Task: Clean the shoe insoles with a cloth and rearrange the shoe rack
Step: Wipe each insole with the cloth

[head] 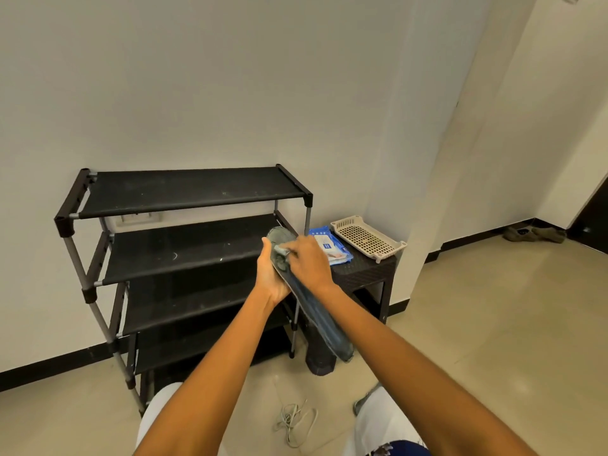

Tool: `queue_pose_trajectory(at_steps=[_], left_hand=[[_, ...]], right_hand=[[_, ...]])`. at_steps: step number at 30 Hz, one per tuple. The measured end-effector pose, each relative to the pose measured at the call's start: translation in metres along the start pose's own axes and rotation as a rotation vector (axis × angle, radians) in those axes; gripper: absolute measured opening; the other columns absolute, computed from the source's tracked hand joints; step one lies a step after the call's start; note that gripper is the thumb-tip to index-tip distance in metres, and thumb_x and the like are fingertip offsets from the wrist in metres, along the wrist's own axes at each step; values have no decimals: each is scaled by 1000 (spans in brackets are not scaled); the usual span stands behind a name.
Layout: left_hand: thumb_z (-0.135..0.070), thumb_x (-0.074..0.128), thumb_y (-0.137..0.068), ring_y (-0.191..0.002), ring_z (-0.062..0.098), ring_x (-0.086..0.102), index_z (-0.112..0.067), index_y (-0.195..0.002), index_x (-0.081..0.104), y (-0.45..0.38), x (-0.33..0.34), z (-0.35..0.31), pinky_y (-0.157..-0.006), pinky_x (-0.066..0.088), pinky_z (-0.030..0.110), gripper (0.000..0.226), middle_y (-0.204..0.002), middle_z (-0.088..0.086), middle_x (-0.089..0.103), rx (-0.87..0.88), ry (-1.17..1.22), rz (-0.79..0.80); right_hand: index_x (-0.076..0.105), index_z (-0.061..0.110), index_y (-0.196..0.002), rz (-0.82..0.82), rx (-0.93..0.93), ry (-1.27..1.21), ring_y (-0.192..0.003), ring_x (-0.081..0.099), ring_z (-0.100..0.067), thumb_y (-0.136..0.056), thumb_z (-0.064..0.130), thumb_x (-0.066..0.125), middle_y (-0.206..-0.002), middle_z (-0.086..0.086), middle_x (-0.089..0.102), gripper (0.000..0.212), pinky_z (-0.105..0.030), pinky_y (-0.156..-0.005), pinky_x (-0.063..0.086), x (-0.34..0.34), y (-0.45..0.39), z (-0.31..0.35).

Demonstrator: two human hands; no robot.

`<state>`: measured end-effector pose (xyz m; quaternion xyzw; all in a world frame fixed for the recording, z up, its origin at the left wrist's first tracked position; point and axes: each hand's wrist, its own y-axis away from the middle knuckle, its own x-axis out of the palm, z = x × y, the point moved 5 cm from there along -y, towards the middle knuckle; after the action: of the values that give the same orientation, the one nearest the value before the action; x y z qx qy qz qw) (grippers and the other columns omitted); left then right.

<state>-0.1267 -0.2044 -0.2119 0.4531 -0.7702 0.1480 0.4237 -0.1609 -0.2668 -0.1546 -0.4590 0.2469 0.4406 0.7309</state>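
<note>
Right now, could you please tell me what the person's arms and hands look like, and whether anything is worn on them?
Both forearms are bare up to the bottom edge of the picture: no sleeves show. The left hand and right hand wear no gloves, and I can see no watch, bracelet or ring. Fine details such as nails are too small to tell.

The shoe rack (184, 192) is showing matt black fabric shelves, dusty and scuffed, on dull grey metal tubes. The insole (316, 311) is looking like worn blue-grey cloth — the basket (368, 238) like beige perforated plastic, the floor (493, 324) like smooth tile.
</note>
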Motion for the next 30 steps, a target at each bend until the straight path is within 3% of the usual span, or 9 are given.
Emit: queue_pose_trajectory(at_steps=[4, 6, 8, 11, 15, 18, 22, 25, 30], left_hand=[[-71, 33, -87, -106, 30, 59, -3, -126, 53, -9, -19, -9, -94, 47, 43, 81, -115, 19, 61, 24, 24, -66], [-72, 31, -86, -104, 28, 59, -5, -126, 54, -10, -18, -7, -94, 47, 42, 81, -113, 17, 62, 20, 50, -48], [-73, 32, -85, -112, 29, 56, -5, -133, 49, -9, -14, -5, -102, 41, 44, 85, -123, 18, 58, 10, 57, -40], [-74, 29, -85, -107, 28, 58, -4, -133, 48, -10, -10, -5, -101, 41, 42, 87, -116, 17, 61, 32, 62, -18], [-72, 38, -83, -110, 29, 59, -7, -128, 55, -4, -1, 8, -101, 43, 44, 81, -117, 18, 63, 45, 26, 46], [-70, 43, -81, -118, 34, 54, -8, -126, 56, 1, 1, 28, -107, 36, 48, 77, -125, 22, 59, -13, 16, 35], [-68, 42, -84, -110, 34, 59, -6, -124, 54, -3, -4, 22, -100, 44, 45, 75, -117, 22, 63, 34, 120, 5], [-71, 38, -83, -107, 32, 60, -6, -129, 51, -5, -12, 23, -93, 48, 44, 80, -114, 21, 63, 15, 126, 0], [-76, 37, -79, -121, 33, 53, -9, -131, 52, -2, 7, 29, -105, 38, 47, 86, -130, 21, 56, -51, 32, 97]], right_hand=[[72, 10, -104, 246, -111, -131, -91, 55, -17, -88, 9, 57, -98, -10, 65, 22, -27, -81, 47, 6, 17, -6], [70, 11, -104, 130, -5, -177, -94, 54, -18, -89, 13, 57, -100, -9, 63, 19, -35, -85, 47, -1, 13, -26], [67, 12, -110, 14, 166, -276, -96, 53, -15, -91, 16, 57, -106, -8, 61, 21, -30, -86, 45, -6, 12, -42], [68, 9, -108, 64, 208, -299, -90, 56, -14, -91, 15, 57, -101, -8, 64, 21, -21, -74, 39, 0, 9, -45], [68, 4, -100, -66, 307, -334, -86, 58, -16, -90, 9, 54, -92, -6, 64, 18, -16, -66, 41, 0, 0, -49], [70, 9, -102, -47, 208, -175, -101, 55, -19, -89, 16, 58, -104, -5, 61, 19, -29, -80, 45, 6, -1, -40], [73, 23, -100, -9, -76, 33, -112, 41, -15, -86, 21, 61, -117, 2, 55, 18, -26, -89, 24, 10, 22, -22], [72, 25, -100, 64, -274, 152, -111, 42, -17, -87, 24, 58, -113, 1, 56, 19, -26, -87, 21, 5, 26, -23], [69, 15, -101, -49, -9, 230, -103, 44, -21, -96, 26, 48, -103, -4, 58, 25, -36, -87, 31, -10, 1, -33]])
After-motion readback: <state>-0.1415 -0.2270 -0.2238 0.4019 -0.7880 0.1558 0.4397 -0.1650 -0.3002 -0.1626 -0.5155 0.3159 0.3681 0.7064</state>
